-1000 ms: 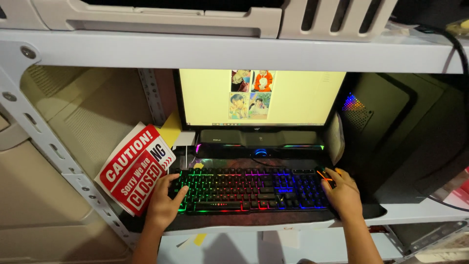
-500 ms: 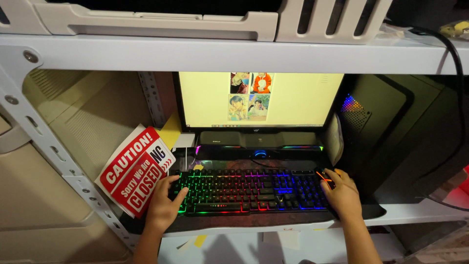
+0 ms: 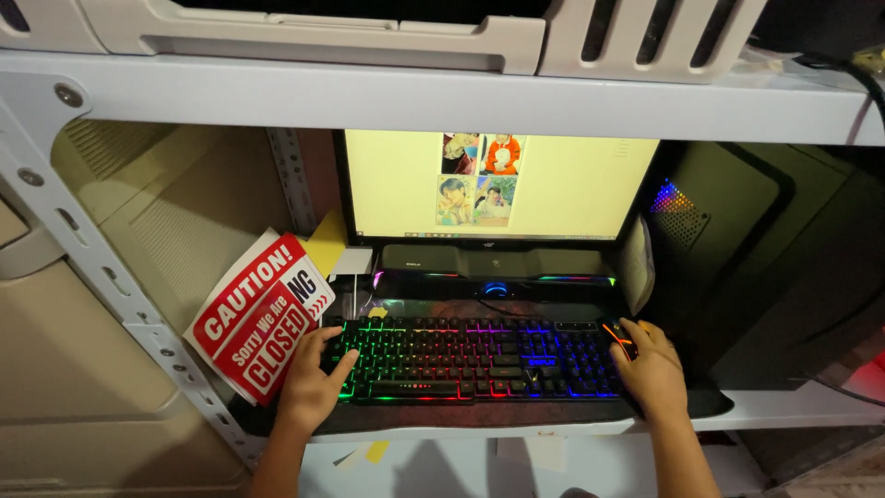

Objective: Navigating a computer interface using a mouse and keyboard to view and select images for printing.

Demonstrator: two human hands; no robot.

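A black keyboard (image 3: 479, 358) with rainbow backlit keys lies on a metal shelf. My left hand (image 3: 312, 380) rests on its left end, fingers spread over the keys. At the right of the keyboard my right hand (image 3: 651, 369) covers a mouse (image 3: 616, 334), of which only an orange-lit edge shows. Behind the keyboard stands a monitor (image 3: 498, 186) with a pale yellow screen and several small pictures at its top middle.
A dark soundbar (image 3: 496, 263) sits under the monitor. A red and white sign (image 3: 258, 314) leans at the left against a shelf post (image 3: 120, 286). A black computer case (image 3: 765, 267) stands at the right. An upper shelf (image 3: 442, 92) carries beige equipment.
My left hand has shifted slightly on the left keys. The view has barely moved, and my right hand stays on the mouse.
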